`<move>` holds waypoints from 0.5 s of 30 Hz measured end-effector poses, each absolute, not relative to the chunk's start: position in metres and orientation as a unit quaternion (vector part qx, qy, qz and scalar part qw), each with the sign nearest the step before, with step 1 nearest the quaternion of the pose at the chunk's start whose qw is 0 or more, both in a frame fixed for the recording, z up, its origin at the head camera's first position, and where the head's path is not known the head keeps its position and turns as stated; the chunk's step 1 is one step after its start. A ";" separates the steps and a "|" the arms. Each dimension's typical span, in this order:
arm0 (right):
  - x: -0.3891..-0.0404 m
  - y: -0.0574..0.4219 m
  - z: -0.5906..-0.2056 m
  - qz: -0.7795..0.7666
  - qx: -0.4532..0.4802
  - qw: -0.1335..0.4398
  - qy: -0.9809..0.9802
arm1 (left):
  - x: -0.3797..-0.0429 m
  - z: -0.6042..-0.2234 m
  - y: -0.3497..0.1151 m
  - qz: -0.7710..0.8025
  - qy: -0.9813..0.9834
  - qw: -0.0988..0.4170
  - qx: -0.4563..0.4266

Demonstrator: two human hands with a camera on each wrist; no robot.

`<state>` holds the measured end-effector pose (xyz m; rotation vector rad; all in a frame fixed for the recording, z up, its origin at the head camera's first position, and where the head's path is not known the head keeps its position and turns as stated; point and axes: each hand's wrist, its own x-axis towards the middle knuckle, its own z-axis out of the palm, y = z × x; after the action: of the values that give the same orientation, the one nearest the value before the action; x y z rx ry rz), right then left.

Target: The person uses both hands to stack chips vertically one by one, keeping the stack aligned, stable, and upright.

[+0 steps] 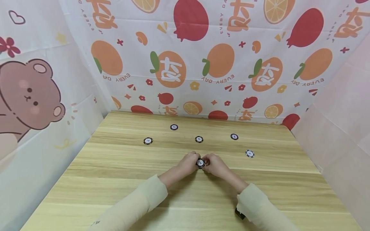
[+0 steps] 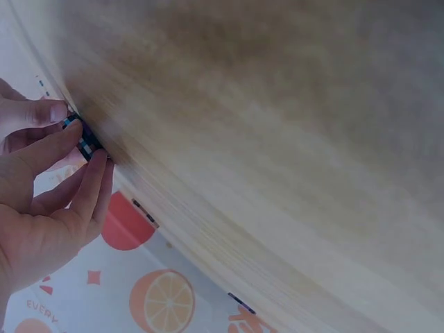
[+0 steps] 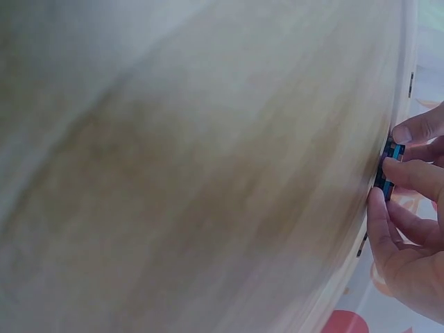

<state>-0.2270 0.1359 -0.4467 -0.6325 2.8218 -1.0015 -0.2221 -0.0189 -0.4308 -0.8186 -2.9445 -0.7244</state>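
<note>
A small stack of poker chips (image 1: 200,163) sits on the wooden table, topped by a black chip with a white centre. My left hand (image 1: 189,162) holds the stack's left side with fingertips and thumb. From the right, my right hand (image 1: 215,164) pinches the same stack. Seen edge-on in the left wrist view, the poker chips (image 2: 88,142) show dark and light blue edge marks between the fingers of both hands. The right wrist view shows the stack (image 3: 388,170) close to the tabletop, fingers on both sides. How many chips it has I cannot tell.
Single chips lie spread beyond the hands: one at left (image 1: 148,141), one at the back (image 1: 174,127), one in the middle (image 1: 199,139), and two at right (image 1: 234,136), (image 1: 250,153). A dark object (image 1: 240,214) shows by the right sleeve. Printed cloth (image 1: 196,96) hangs behind the table.
</note>
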 end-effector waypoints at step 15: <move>-0.227 0.136 -0.449 -0.333 -0.200 0.041 0.920 | -0.225 -0.432 -0.017 -0.231 -0.940 -0.010 -0.253</move>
<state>-0.2268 0.1357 -0.4490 -0.6136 2.8173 -1.0206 -0.2254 -0.0175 -0.4315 -0.7988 -2.9700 -0.7290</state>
